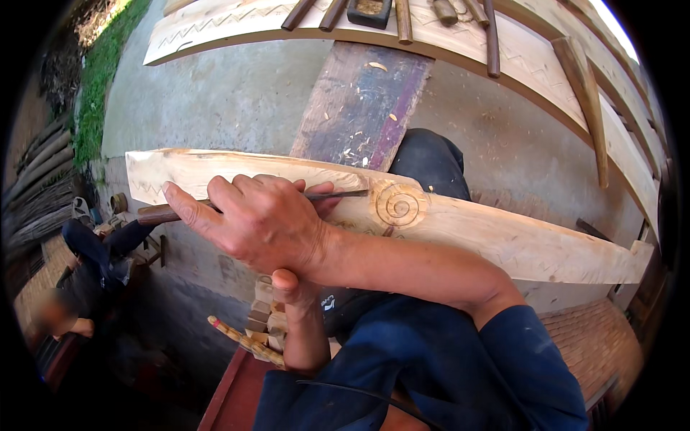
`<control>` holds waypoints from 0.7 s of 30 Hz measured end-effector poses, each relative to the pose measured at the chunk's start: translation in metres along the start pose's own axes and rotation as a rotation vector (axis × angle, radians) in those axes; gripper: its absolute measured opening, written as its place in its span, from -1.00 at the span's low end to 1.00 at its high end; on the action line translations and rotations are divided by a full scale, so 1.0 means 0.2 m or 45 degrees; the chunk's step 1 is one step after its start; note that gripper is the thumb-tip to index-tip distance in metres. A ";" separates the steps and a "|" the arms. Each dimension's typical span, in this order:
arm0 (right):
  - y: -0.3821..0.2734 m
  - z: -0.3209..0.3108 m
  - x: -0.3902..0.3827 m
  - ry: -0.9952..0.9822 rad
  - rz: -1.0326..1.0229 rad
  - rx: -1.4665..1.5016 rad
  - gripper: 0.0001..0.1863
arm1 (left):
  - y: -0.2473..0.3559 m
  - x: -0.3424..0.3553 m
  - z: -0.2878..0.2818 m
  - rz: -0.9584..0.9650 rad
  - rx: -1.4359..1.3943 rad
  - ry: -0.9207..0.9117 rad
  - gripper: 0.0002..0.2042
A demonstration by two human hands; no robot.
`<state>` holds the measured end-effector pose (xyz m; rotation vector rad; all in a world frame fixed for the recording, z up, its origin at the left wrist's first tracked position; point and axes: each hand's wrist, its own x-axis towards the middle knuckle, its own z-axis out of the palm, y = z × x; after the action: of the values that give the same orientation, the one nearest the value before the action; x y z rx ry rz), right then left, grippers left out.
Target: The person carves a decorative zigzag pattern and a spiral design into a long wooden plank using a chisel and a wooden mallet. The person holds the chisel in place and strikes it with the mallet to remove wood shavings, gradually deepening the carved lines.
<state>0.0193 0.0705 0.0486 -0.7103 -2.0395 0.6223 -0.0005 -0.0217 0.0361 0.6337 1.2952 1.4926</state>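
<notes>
My right hand [262, 215] is closed around a chisel [159, 214], its dark wooden handle jutting out to the left. The thin metal blade points right, its tip at the edge of carved concentric rings [399, 206] on a long pale wooden board [489, 230]. My right forearm crosses over the near edge of the board. Below the right wrist, the thumb of my left hand [286, 284] shows; most of that hand is hidden. Fingertips beside the blade appear to belong to it, closed about the blade.
Beyond lies another long board [230, 27] with zigzag marks, bearing several tools and a black box [369, 12]. A wooden mallet [583, 100] leans there. A plank [352, 100] carries wood shavings. Another person [100, 251] sits at the left. A knobbly stick [244, 341] lies near wooden blocks.
</notes>
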 end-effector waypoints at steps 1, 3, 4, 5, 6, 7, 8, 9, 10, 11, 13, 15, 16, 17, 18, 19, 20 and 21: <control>0.00 0.00 0.00 -0.001 0.018 0.001 -0.32 | 0.00 0.00 0.01 -0.011 0.019 0.015 0.44; -0.01 -0.02 0.01 -0.005 0.054 0.001 -0.33 | 0.01 0.01 0.02 -0.037 0.065 0.037 0.47; -0.01 -0.01 0.00 0.011 0.068 -0.001 -0.33 | 0.01 0.01 0.02 -0.048 0.078 0.045 0.48; 0.00 0.01 0.00 0.027 0.081 -0.002 -0.33 | 0.02 0.00 0.03 -0.061 0.091 0.046 0.50; 0.00 0.02 0.00 0.041 0.093 -0.004 -0.34 | 0.02 0.01 0.03 -0.056 0.092 0.045 0.50; 0.00 0.02 0.00 0.030 0.094 0.005 -0.34 | 0.01 0.01 0.02 -0.047 0.084 0.035 0.50; 0.00 0.02 0.00 0.019 0.095 0.014 -0.35 | 0.01 0.01 0.02 -0.038 0.071 0.025 0.50; 0.00 0.02 0.00 0.007 0.096 0.024 -0.36 | 0.01 0.01 0.02 -0.030 0.061 0.017 0.50; 0.01 0.02 0.00 0.006 0.092 0.025 -0.36 | 0.00 0.01 0.01 -0.023 0.048 0.007 0.50; 0.01 0.02 0.00 0.004 0.087 0.025 -0.36 | 0.00 0.02 0.01 -0.014 0.039 -0.004 0.50; 0.02 0.02 0.00 0.012 0.089 0.041 -0.37 | 0.00 0.02 0.00 0.001 0.022 -0.022 0.51; 0.03 0.03 0.00 0.029 0.100 0.076 -0.37 | -0.01 0.02 -0.01 0.012 -0.002 -0.037 0.51; 0.03 0.03 0.00 0.031 0.097 0.079 -0.36 | -0.01 0.02 -0.01 0.020 -0.011 -0.049 0.51; 0.03 0.03 -0.01 0.033 0.095 0.082 -0.36 | -0.02 0.02 -0.01 0.029 -0.021 -0.060 0.51; 0.03 0.03 -0.01 0.034 0.092 0.085 -0.36 | -0.02 0.02 -0.02 0.039 -0.030 -0.070 0.51; 0.03 0.03 0.00 0.032 0.093 0.086 -0.36 | -0.03 0.02 -0.02 0.050 -0.039 -0.082 0.51; 0.03 0.03 0.00 0.030 0.094 0.086 -0.36 | -0.03 0.02 -0.02 0.060 -0.048 -0.089 0.51; 0.03 0.03 0.00 0.028 0.093 0.086 -0.36 | -0.04 0.02 -0.02 0.061 -0.055 -0.093 0.51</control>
<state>0.0158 0.0740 0.0415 -0.7511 -1.9703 0.7188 -0.0036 -0.0204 0.0266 0.6893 1.1959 1.5188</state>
